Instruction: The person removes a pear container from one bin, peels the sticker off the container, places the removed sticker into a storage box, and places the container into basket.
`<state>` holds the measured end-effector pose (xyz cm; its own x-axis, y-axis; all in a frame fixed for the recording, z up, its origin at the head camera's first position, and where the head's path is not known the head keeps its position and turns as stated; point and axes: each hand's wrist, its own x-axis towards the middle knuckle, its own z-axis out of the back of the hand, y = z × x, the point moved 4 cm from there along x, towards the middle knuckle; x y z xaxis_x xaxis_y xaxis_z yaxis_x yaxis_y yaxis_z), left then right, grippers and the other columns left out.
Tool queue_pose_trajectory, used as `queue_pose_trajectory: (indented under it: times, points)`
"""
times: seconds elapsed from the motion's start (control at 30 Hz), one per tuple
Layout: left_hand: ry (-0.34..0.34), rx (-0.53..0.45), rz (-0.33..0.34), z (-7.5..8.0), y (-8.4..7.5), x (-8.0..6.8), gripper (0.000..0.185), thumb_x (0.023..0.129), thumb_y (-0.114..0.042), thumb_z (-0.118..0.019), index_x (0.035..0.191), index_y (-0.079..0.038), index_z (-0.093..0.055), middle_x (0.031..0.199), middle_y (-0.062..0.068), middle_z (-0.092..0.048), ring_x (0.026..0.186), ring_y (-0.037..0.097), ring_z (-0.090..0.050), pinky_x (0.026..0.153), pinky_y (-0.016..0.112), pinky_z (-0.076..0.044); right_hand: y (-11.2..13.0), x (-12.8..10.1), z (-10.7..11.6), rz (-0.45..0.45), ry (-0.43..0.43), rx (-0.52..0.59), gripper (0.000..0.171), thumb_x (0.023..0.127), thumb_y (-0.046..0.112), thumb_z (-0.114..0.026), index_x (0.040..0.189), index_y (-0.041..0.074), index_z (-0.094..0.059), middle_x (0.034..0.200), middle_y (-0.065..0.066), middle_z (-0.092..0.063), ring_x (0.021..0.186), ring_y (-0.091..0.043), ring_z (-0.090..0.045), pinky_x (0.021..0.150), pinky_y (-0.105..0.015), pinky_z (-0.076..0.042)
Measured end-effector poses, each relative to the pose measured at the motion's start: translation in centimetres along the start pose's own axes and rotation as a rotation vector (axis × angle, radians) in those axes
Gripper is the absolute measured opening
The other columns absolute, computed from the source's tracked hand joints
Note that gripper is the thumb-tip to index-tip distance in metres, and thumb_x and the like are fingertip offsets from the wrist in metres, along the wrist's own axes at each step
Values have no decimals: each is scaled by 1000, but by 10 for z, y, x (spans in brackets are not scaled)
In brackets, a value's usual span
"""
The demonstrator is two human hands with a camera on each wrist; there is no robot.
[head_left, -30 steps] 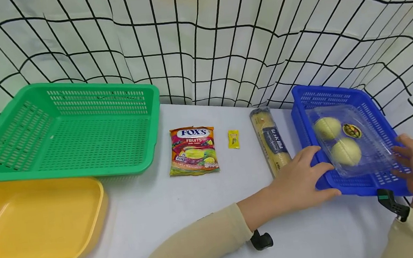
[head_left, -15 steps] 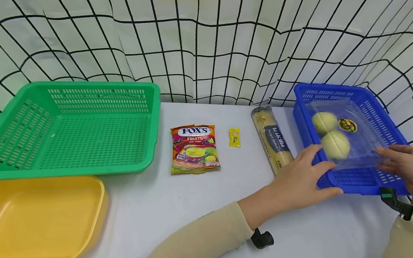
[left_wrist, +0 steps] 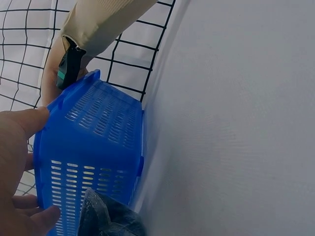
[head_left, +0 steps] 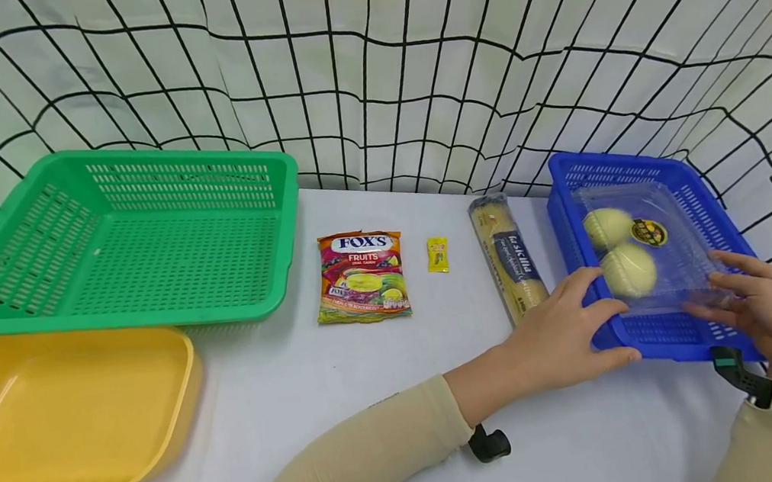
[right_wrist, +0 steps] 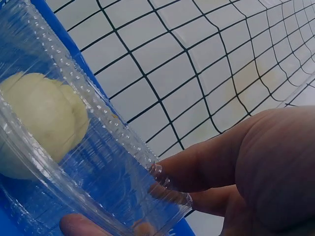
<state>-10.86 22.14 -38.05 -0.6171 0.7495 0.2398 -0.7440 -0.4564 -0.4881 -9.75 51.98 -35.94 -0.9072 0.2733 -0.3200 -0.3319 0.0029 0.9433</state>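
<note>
A blue slotted basket point(head_left: 627, 166) stands at the table's right. My left hand point(head_left: 559, 333) grips its near-left corner, thumb over the rim; the left wrist view shows the same basket point(left_wrist: 93, 147) beside that hand point(left_wrist: 15, 147). Inside the basket lies a clear plastic clamshell point(head_left: 679, 246) with two pale yellow round pieces point(head_left: 628, 269) and a dark sticker. My right hand point(head_left: 764, 307) pinches the clamshell's near-right edge. In the right wrist view, fingers point(right_wrist: 206, 162) curl round the clamshell's rim point(right_wrist: 98, 162), next to a pale round piece point(right_wrist: 39, 123).
A green basket point(head_left: 131, 240) sits at the back left, with a yellow tray point(head_left: 63, 415) in front of it. On the white table lie a Fox's candy bag point(head_left: 362, 277), a small yellow sachet point(head_left: 437, 255) and a wrapped biscuit roll point(head_left: 511, 257) beside the blue basket. A black-grid curtain closes the back.
The clamshell has slid a little farther back and lower into the blue basket, and my right hand has followed it inward. The left hand has stayed on the basket's corner.
</note>
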Motion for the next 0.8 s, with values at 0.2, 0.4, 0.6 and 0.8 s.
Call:
queue_pose_trajectory:
  times: [0.2,0.4,0.6,0.8]
  points:
    - [7,-2,-6,-1,-1,1,64,105,-70,-58,156,-32,-61,175,7,-26,161,15,-27,116,27,-45,1,-2,1,33,-21,23,56,116,4,-47,167,24,-35,107,14,-66,80,-14,-78,67,-35,-67]
    - [11,-19,1,-1,0,1,64,105,-69,-58,157,-31,-59,177,7,-24,163,16,-25,120,28,-41,2,-3,-1,44,-10,43,61,116,6,-48,171,25,-30,110,14,-67,81,-14,-78,67,-34,-66]
    - [27,-21,18,-3,-1,2,74,104,-70,-58,164,-27,-51,176,4,-25,162,15,-26,121,28,-41,3,-7,3,65,-62,31,64,115,5,-49,173,23,-29,111,11,-62,77,-14,-79,66,-34,-66]
    - [25,-97,48,0,1,2,87,103,-68,-63,173,-29,-29,174,2,-27,158,14,-32,115,29,-47,8,-10,2,81,-81,39,63,114,6,-52,171,26,-34,119,7,-55,77,-15,-79,67,-31,-66]
